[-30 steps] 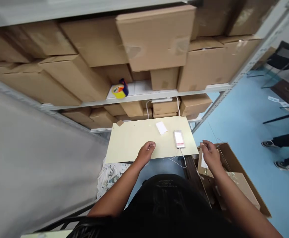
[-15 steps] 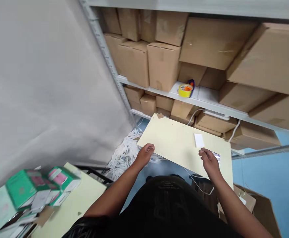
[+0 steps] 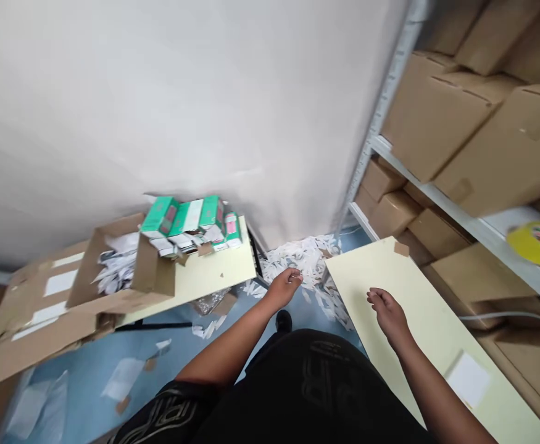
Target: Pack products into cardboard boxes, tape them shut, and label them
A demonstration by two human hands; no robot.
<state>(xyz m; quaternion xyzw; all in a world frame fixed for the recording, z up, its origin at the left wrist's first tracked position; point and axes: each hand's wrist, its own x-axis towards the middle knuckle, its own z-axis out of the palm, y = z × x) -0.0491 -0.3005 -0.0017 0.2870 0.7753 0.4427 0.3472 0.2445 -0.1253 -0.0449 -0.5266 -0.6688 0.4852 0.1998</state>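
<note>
Pale wall (image 3: 195,111) is filling your background now, as your view is swinging left from the shelf (image 3: 392,152) toward the left table (image 3: 223,269). That is bringing an open carton (image 3: 153,265) into sight, so 2 work surfaces are showing at once. Your left hand (image 3: 286,288) is hanging half-curled near the shredded paper (image 3: 297,259) on the floor, and your right hand (image 3: 390,314) is hovering over the right table (image 3: 350,271), fingers loosely bent; neither is visibly holding anything. Crumpled white paper (image 3: 119,265) is filling part of the carton, beside the green boxes (image 3: 161,216) that are sitting on the left table; you cannot tell what they are containing. Brown boxes (image 3: 445,120) are packing the shelf, their contents hidden.
</note>
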